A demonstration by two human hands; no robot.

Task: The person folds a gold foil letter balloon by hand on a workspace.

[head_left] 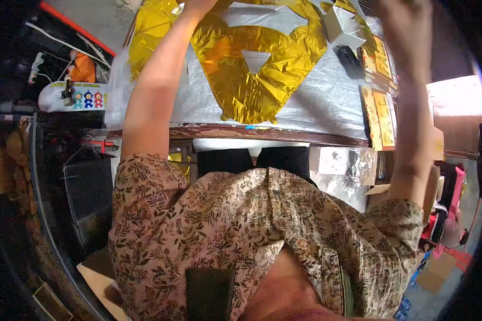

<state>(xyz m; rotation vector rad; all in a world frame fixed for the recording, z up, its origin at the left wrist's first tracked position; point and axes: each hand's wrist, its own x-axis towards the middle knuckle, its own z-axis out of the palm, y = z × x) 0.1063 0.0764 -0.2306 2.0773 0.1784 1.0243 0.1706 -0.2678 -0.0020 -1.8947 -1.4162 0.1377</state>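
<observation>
**Colleague:** Where is the gold piece that you work on?

**Me:** The gold foil piece (pixel 254 88) lies flat before me, on the pale cover (pixel 316 104) of the table. It has an opening in its middle, and its surface is wrinkled. More gold foil (pixel 147 45) lies at the left, partly behind my forearm.

**Colleague:** And your hands, what do they hold?

**Me:** My left hand (pixel 200 5) is at the far side, above the foil, but the upper edge cuts it. How far its fingers are open, and whether they have hold of something, I cannot tell. My right hand (pixel 407 13) is blurred and cut also, so there too I cannot tell. It is beyond the white open box (pixel 343 27) and to the right of it.

**Colleague:** Which step is this, in your opinion?

**Me:** I judge it is a handling step, with both arms stretched to the far side of the foil.

**Colleague:** What does the next move call for?

**Me:** Probably a light touch, because such thin foil may crease, and attention to the dark object (pixel 349 61) near its right edge.
</observation>
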